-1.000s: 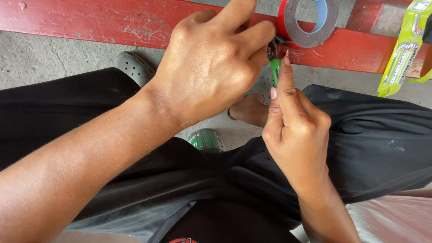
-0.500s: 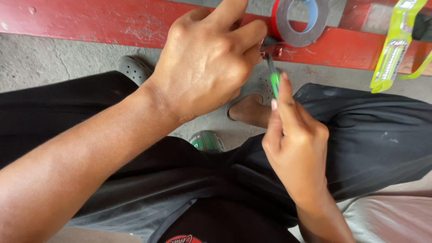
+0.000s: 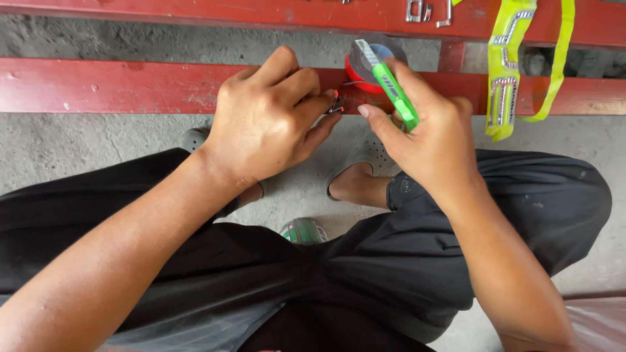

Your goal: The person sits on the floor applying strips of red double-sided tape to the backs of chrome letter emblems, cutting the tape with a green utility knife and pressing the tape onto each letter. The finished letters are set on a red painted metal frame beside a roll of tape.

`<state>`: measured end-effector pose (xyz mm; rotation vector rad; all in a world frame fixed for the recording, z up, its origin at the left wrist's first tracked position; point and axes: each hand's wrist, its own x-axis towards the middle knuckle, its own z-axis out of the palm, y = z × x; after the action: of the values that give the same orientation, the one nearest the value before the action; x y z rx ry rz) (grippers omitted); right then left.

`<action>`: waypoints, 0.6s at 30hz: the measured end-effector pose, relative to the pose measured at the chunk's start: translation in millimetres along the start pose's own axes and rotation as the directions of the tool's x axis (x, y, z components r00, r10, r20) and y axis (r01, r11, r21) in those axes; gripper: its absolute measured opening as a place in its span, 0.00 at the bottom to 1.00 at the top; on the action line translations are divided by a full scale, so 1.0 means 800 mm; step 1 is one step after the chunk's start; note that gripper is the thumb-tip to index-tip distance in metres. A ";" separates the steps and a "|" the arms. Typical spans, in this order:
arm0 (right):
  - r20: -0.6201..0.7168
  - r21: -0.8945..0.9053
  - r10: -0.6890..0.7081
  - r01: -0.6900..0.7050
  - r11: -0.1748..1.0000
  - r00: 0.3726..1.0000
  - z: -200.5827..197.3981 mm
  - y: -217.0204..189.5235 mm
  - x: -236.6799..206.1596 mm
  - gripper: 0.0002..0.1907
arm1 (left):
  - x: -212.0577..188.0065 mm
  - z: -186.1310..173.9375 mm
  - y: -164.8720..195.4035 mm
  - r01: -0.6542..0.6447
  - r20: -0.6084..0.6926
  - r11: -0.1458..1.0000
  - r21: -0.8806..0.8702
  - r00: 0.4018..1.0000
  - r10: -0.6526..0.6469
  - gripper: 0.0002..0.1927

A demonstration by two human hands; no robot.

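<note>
Stretching across the top of the view, a red-painted worktop [image 3: 130,88] of long worn planks stands over a grey concrete floor [image 3: 78,140], and the person sits before it in black trousers [image 3: 521,208], one bare foot [image 3: 358,186] resting on a pale sandal below the hands. A yellow-green strap with grey reflective patches [image 3: 505,85] hangs off the upper plank at the right, well apart from the work. The left hand [image 3: 270,120] is closed, its thumb and forefinger pinching a small dark metal piece [image 3: 337,104] right at the front edge of the lower plank; what the piece is cannot be told at this size. The right hand [image 3: 430,133] is closed around a green utility knife [image 3: 391,88], which points up and to the left, its grey blade end lying across a roll of tape [image 3: 365,65] with a red side and grey face that sits on the plank just behind the fingers. The right forefinger reaches toward the pinched piece, nearly touching it. A green-rimmed round thing [image 3: 303,229] lies on the floor between the legs. Small metal brackets [image 3: 427,12] rest on the upper plank.
</note>
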<state>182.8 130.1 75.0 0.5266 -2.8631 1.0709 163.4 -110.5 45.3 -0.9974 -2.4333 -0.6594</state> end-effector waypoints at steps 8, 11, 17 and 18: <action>-0.074 0.241 0.176 -0.154 0.958 0.982 0.014 0.029 -0.005 0.18 | 0.006 -0.002 -0.004 0.039 0.030 0.999 -0.016 0.999 -0.039 0.13; -0.120 0.306 0.236 -0.190 0.933 0.964 0.004 0.036 -0.012 0.15 | 0.009 -0.005 -0.004 0.031 0.055 0.999 -0.011 0.998 -0.030 0.13; -0.166 0.301 0.214 -0.157 0.941 0.962 -0.023 0.039 -0.034 0.16 | 0.022 -0.018 0.001 0.105 0.116 0.982 -0.156 0.989 -0.087 0.04; -0.166 0.327 0.214 -0.151 0.933 0.963 -0.026 0.037 -0.035 0.17 | 0.024 -0.022 0.000 0.148 0.152 0.972 -0.185 0.981 -0.120 0.04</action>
<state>198.2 172.8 68.1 0.1478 -2.6211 1.5253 154.0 -110.2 69.7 -0.9884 -2.6160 -0.9186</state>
